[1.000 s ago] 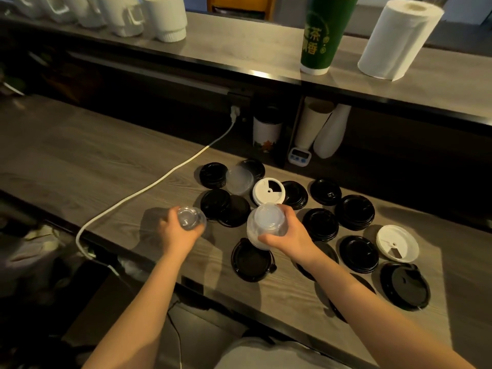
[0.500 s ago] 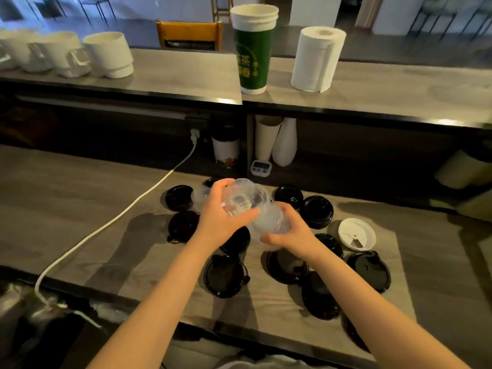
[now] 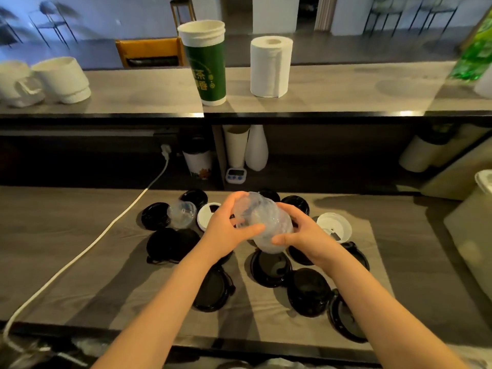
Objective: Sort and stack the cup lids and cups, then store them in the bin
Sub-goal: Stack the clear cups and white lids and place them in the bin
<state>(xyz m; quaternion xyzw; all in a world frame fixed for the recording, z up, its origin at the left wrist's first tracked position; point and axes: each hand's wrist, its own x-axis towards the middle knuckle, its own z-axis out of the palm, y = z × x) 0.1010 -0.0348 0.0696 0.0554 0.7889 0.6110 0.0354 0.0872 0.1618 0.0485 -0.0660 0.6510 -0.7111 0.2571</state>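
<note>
Above scattered black lids (image 3: 270,267), both hands' fingers (image 3: 241,230) clasp what seems stacked clear lids (image 3: 262,222).

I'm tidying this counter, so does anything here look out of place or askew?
One clear lid lies tipped among the black lids, apart from the clear stack held by both hands. Nothing looks spilled or broken.

Stack of clear dome lids (image 3: 262,225) looks thin see-through plastic, ribbed, w/ soft sheen; round black lids (image 3: 270,267) are glossy plastic, white flat lids (image 3: 334,226) matt. Grey counter (image 3: 66,235) has matt wood-grain finish. Tall green-and-white cup (image 3: 206,62) looks like smooth paper, white towel roll (image 3: 270,66) soft matt paper.
</note>
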